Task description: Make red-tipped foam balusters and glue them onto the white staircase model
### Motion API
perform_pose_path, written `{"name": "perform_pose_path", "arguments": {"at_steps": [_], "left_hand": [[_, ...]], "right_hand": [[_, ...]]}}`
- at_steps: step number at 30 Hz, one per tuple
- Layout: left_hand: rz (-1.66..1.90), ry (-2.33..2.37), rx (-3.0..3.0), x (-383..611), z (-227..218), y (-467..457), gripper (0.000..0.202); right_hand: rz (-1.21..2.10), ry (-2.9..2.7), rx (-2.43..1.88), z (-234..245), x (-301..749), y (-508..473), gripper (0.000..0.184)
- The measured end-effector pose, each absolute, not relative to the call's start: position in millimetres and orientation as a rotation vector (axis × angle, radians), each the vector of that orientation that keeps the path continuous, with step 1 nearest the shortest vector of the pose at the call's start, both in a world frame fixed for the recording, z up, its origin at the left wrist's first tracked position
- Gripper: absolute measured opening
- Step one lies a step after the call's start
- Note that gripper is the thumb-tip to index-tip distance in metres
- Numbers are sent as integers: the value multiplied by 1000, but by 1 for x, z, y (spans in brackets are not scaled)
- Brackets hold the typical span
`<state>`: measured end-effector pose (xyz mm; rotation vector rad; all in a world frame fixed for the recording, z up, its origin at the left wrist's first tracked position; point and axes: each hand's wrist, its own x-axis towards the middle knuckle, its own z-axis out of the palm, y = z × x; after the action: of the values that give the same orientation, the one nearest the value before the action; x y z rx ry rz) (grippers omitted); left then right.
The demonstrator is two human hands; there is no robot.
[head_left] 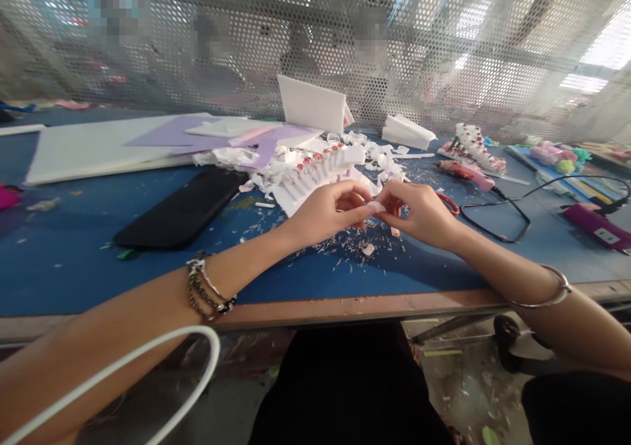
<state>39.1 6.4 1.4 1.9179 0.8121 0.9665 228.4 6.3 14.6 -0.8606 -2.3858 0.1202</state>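
Note:
My left hand (335, 208) and my right hand (419, 211) meet above the blue table, fingertips pinched together. Between them is a small white piece (376, 206), perhaps foam, gripped from both sides; its exact kind is too small to make out. Just behind the hands lies a white foam piece (315, 174) bearing a row of small red-tipped parts. White curled scraps (382, 159) surround it. Fine shavings and a small white chip (367, 250) lie on the table below my fingers.
A black phone (180, 211) lies at left, near white and purple foam sheets (113, 146). To the right are a pink-handled tool (466, 172), a black cable (513, 238), a purple device (599, 225) and colourful flowers (557, 154). A perforated metal screen (325, 57) stands behind.

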Motion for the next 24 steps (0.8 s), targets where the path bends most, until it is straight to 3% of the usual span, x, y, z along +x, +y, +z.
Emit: {"name": "perform_pose_path", "arguments": {"at_steps": [10,14,24], "left_hand": [[949,810,1964,40,1,5,23],[1081,851,1932,38,2,9,21],[1181,784,1822,36,1,15,16]], "right_hand": [[60,-2468,-848,16,228,7,4],[20,-2362,-878,26,240,17,13],[-271,-2138,-1465,51,307,52,22]]}}
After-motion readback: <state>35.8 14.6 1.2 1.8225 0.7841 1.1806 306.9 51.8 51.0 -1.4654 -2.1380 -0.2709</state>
